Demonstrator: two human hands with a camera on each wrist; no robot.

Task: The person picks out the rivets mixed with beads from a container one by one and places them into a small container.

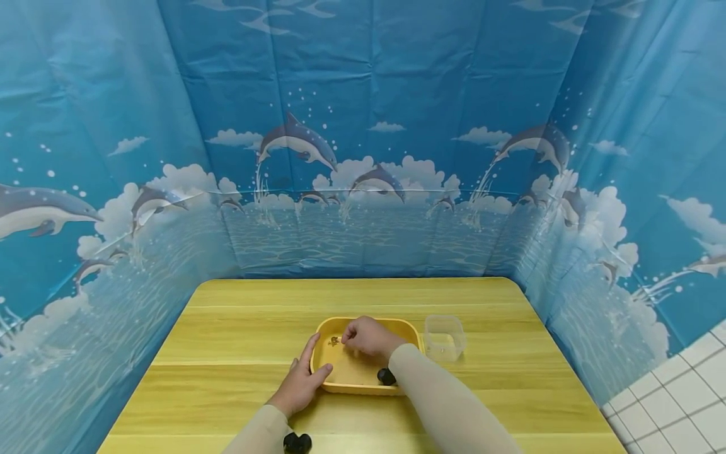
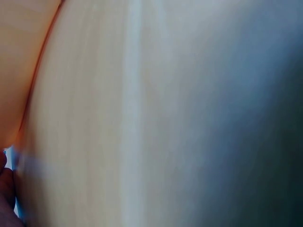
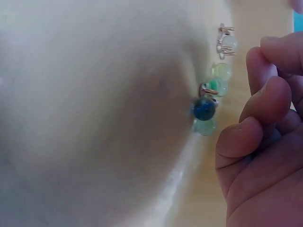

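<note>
A shallow yellow tray [image 1: 363,386] stands on the table in the head view. My left hand [image 1: 300,384] rests against its left side with straight fingers, the thumb over the near left corner. Inside the tray, the curled fingers of my right hand [image 1: 368,335] are close to a small cluster of beads and charms [image 1: 333,341]. The right wrist view shows pale green beads [image 3: 205,126], a dark blue bead [image 3: 204,109] and a metal charm [image 3: 221,41] beside the right hand [image 3: 265,137]. Whether its fingertips pinch anything is hidden. The left wrist view is mostly blurred.
A clear plastic container [image 1: 444,338] stands just right of the tray. The yellow wood-grain table [image 1: 238,328] reaches back to a blue dolphin-print curtain [image 1: 363,233], which also hangs along both sides.
</note>
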